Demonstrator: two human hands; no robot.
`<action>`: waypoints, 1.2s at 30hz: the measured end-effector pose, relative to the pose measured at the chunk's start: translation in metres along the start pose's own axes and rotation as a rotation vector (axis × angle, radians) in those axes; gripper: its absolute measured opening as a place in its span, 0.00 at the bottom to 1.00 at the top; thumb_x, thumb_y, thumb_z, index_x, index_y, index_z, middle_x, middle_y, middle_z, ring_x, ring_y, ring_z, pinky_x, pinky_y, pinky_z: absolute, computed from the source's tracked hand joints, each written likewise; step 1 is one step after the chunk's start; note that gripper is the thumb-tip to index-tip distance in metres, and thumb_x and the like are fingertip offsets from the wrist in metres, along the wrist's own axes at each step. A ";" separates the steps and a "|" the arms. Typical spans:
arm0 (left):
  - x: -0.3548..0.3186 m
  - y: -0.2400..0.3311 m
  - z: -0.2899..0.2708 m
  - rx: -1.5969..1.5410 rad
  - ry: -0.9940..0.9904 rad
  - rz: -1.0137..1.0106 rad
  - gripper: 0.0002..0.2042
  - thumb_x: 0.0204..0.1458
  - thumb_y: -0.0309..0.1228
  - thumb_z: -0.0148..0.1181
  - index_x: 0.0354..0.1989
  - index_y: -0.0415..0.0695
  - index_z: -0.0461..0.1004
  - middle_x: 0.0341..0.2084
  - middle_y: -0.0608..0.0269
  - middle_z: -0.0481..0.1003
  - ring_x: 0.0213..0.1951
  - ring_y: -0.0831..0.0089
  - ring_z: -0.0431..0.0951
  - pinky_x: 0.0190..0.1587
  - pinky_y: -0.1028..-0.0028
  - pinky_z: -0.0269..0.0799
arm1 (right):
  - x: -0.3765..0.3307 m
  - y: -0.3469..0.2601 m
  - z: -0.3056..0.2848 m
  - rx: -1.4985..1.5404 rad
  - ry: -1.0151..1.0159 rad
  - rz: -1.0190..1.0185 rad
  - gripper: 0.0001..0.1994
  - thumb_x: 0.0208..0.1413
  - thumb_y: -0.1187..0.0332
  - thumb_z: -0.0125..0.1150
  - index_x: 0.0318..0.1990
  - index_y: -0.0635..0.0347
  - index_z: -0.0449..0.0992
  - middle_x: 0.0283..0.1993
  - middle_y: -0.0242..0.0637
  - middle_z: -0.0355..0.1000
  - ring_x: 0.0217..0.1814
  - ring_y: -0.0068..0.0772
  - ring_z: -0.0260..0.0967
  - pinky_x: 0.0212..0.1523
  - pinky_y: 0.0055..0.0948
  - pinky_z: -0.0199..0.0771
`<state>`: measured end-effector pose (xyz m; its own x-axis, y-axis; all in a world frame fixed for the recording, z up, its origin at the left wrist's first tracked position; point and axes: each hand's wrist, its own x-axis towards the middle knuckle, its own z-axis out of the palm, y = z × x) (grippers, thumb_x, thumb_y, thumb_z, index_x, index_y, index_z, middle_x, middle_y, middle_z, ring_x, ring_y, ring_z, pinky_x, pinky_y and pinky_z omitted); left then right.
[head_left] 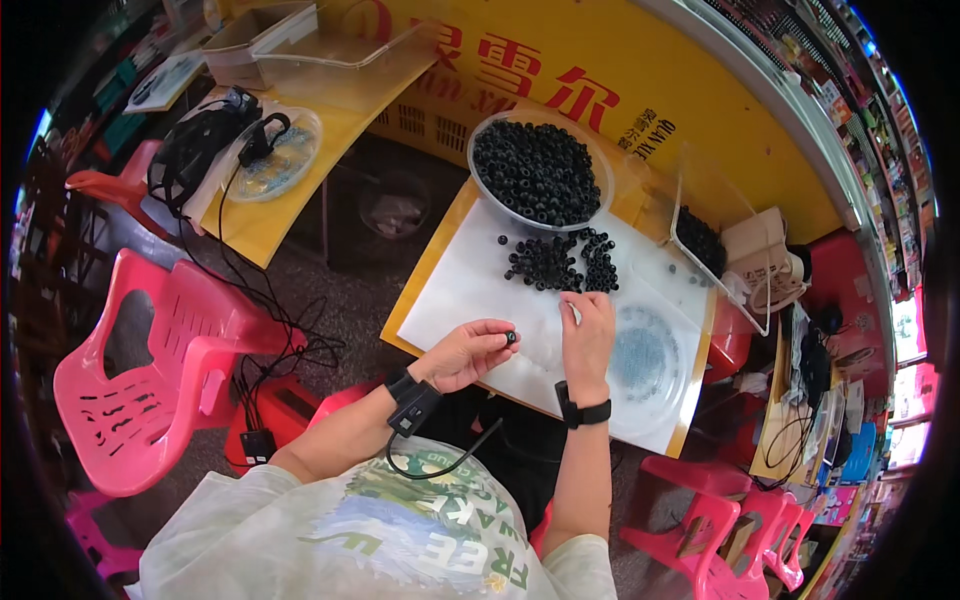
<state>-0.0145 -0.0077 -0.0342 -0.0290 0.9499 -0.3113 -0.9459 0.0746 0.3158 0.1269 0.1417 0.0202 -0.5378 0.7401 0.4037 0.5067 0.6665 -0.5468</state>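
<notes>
On white sheet (470, 290): left hand (462, 354) pinches 1 black ring (511, 337); right hand (588, 330) empty.

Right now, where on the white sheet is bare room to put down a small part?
Bare: the sheet left of the loose rings, above the left hand. Crowded: the rings below the bowl, the round lid beside the right hand.

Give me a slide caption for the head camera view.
Left hand pinches a small black ring; right hand rests on the white mat near a bowl of rings.
</notes>
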 end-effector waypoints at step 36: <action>-0.004 0.005 0.024 0.004 -0.006 -0.065 0.11 0.57 0.20 0.59 0.48 0.39 0.74 0.43 0.57 0.78 0.45 0.71 0.81 0.51 0.78 0.80 | -0.053 -0.023 -0.022 1.475 -0.099 0.751 0.09 0.60 0.78 0.58 0.46 0.70 0.76 0.41 0.44 0.76 0.33 0.22 0.68 0.39 0.20 0.71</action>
<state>-0.0113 -0.0042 -0.0102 0.0342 0.9449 -0.3255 -0.9445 0.1370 0.2986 0.1587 0.0897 0.0278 -0.5514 0.7899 -0.2683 -0.3457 -0.5091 -0.7882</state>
